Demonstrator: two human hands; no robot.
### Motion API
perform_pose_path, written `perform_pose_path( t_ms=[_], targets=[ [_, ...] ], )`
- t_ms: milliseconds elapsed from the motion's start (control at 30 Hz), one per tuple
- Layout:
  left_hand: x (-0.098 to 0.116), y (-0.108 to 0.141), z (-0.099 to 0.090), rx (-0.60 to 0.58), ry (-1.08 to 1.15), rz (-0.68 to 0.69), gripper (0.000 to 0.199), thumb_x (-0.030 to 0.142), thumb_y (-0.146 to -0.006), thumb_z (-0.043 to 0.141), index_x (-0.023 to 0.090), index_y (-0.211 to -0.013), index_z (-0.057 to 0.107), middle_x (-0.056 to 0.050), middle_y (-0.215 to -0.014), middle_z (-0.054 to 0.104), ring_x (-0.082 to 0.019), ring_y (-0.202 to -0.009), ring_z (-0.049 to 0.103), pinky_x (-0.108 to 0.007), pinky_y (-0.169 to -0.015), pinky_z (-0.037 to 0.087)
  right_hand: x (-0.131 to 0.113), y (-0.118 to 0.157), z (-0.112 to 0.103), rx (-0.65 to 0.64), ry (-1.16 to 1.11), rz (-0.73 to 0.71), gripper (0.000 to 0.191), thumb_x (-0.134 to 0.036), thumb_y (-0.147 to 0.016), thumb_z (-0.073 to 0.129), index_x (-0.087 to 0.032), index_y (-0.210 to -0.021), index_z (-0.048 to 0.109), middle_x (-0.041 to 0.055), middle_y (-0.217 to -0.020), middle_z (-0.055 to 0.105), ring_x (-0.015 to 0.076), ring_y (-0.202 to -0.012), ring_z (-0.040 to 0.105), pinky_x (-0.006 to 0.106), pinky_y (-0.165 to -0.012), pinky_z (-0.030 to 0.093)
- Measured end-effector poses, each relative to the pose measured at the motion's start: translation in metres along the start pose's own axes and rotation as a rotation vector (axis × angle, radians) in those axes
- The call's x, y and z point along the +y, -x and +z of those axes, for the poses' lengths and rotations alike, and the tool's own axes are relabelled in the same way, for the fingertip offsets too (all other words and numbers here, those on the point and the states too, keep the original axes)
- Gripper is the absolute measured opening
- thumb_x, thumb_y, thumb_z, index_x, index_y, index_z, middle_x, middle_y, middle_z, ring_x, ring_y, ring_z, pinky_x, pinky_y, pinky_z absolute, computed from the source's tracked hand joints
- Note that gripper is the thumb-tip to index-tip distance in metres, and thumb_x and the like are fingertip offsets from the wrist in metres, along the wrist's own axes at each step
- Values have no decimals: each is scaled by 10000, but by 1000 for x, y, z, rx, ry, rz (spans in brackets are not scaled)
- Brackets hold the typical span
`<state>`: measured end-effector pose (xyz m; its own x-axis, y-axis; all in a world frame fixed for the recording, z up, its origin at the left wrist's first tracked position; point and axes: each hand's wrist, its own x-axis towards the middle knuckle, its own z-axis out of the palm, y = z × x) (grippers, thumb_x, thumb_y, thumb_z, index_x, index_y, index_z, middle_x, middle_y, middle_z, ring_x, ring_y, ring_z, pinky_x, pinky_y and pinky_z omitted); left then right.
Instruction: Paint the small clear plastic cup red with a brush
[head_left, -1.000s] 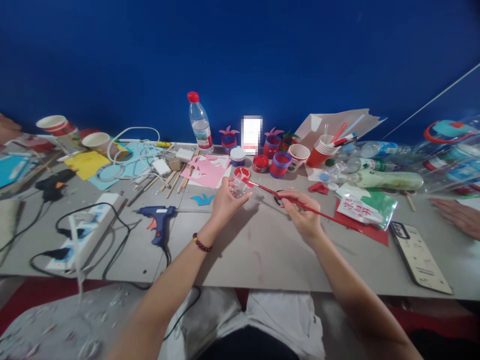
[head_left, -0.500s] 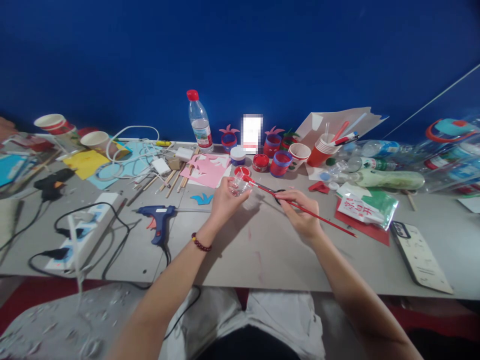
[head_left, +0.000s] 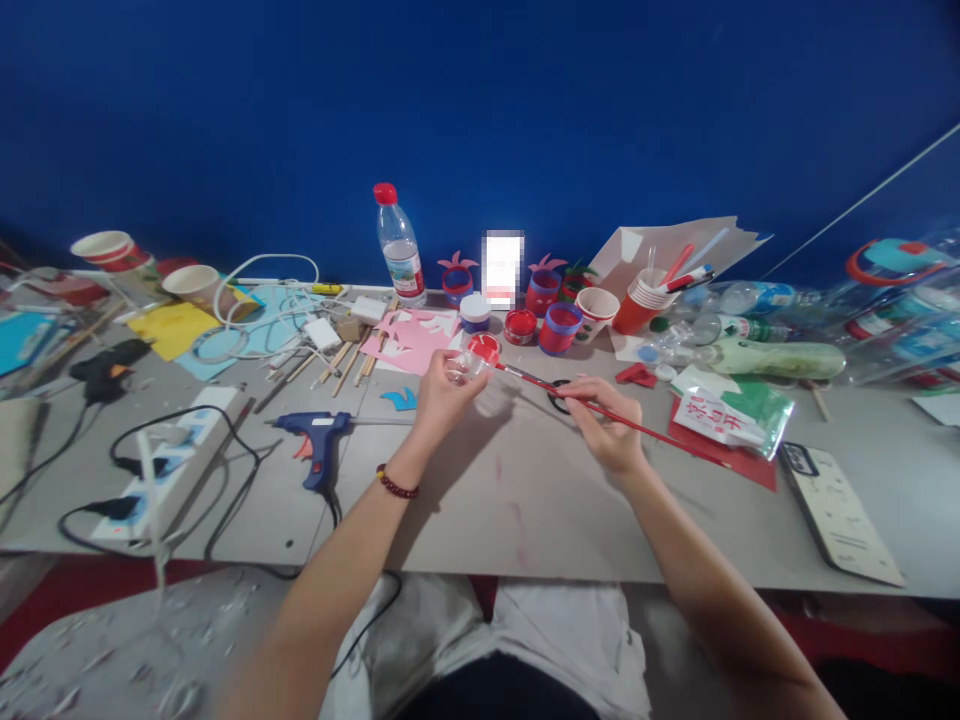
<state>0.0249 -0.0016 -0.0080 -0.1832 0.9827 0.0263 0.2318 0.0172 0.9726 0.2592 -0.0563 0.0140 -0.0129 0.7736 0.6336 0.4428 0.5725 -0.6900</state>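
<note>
My left hand (head_left: 442,395) grips a clear plastic cup-like piece (head_left: 466,366), which looks like a cut bottle base. A long red-handled paintbrush (head_left: 611,413) is pinched in the fingers of my right hand (head_left: 609,425). Its bristle end points left and reaches the clear piece's right edge; whether it touches I cannot tell. Just behind the piece shows a round red-coated lid (head_left: 486,347). An open jar of red paint (head_left: 520,325) stands farther back, beside a purple-rimmed painted cup (head_left: 560,328). Beyond my right fingers lies a black ring-shaped thing (head_left: 556,396), partly covered.
A blue glue gun (head_left: 319,440) and a power strip (head_left: 176,460) with cords lie left. Behind stand a water bottle (head_left: 401,250) and a white-lidded jar (head_left: 475,312). On the right are paper cups (head_left: 643,303), plastic bottles (head_left: 776,357) and a phone (head_left: 844,515).
My left hand has shifted slightly left with the clear piece, turning it a little. The brush has moved slightly, its tip now at the piece's right edge.
</note>
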Motion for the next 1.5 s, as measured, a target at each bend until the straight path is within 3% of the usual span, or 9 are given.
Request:
perform_pose_path(
  t_ms=[100, 267, 500, 767, 1200, 1500],
  targets=[
    [5, 2, -3, 9, -64, 27, 585, 489, -617, 859, 235, -1036, 538, -6, -898, 656, -151, -705, 623, -294, -689, 498, 0, 1, 0, 16, -7, 6, 118, -294, -888, 638, -265, -855, 748, 47, -838, 782, 217, -785, 728, 435, -864, 582],
    [13, 9, -3, -17, -229, 157, 523, 400, -655, 856, 242, -1054, 558, -37, -1004, 660, -186, -817, 622, -312, -724, 501, 0, 4, 2, -11, -16, 18, 122, -268, -890, 636, -273, -922, 754, 51, -895, 785, 220, -850, 737, 390, -774, 604],
    [11, 12, -1, -54, -344, 276, 467, 353, -702, 831, 240, -1071, 568, -49, -1061, 659, -224, -941, 637, -352, -830, 505, -4, 4, 4, -50, 18, -8, 150, -221, -898, 624, -277, -949, 753, 41, -904, 786, 207, -856, 745, 373, -778, 608],
    [11, 11, -2, -47, -353, 255, 513, 402, -727, 816, 229, -1132, 554, -67, -1101, 672, -208, -879, 631, -335, -769, 498, -9, 1, 5, -53, 30, -125, 165, -166, -885, 619, -273, -936, 734, 40, -900, 788, 208, -845, 735, 381, -778, 598],
    [3, -1, -8, -3, -239, 133, 569, 513, -685, 821, 256, -1118, 557, 2, -927, 642, -144, -712, 607, -293, -687, 527, -5, 1, 3, -43, 63, -184, 169, -123, -882, 617, -251, -924, 719, 36, -881, 779, 200, -835, 730, 373, -787, 593],
    [14, 8, -5, -27, -372, 267, 523, 322, -690, 836, 216, -1127, 570, -63, -1066, 679, -212, -883, 656, -351, -779, 543, -7, 3, 4, -31, 71, -188, 187, -116, -894, 604, -240, -958, 729, 48, -919, 783, 197, -870, 743, 357, -792, 610]
  ],
)
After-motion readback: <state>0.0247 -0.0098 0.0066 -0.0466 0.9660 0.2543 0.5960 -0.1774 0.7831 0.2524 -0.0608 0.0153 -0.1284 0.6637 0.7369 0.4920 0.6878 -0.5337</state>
